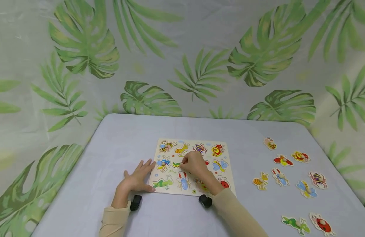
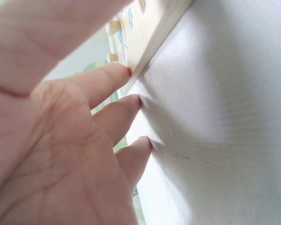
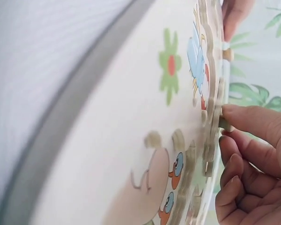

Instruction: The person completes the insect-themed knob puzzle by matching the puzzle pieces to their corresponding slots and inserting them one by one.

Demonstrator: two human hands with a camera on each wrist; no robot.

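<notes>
My right hand [image 1: 195, 164] reaches over a wooden insect puzzle board [image 1: 176, 189]. Its thumb and forefinger pinch a small piece at the board's middle, better seen in the right wrist view, where the fingers [image 3: 253, 119] meet at its knob. The piece looks like the green caterpillar [image 1: 176, 165], partly hidden by the hand. My left hand [image 1: 138, 179] lies with spread fingers against the board's left edge; in the left wrist view its fingertips [image 2: 124, 70] touch the edge and the cloth. A bee piece [image 1: 167, 146] and a blue-winged insect piece [image 1: 163, 164], both knobbed, sit on the board.
Loose knobbed pieces lie right of the board, among them a ladybug [image 1: 322, 223], a grasshopper [image 1: 296, 225], a dragonfly-like insect [image 1: 306, 189], a striped beetle [image 1: 318, 180] and an ant-like one [image 1: 260, 181]. A leaf-patterned curtain [image 1: 200, 26] hangs behind the white-covered table [image 1: 126, 131].
</notes>
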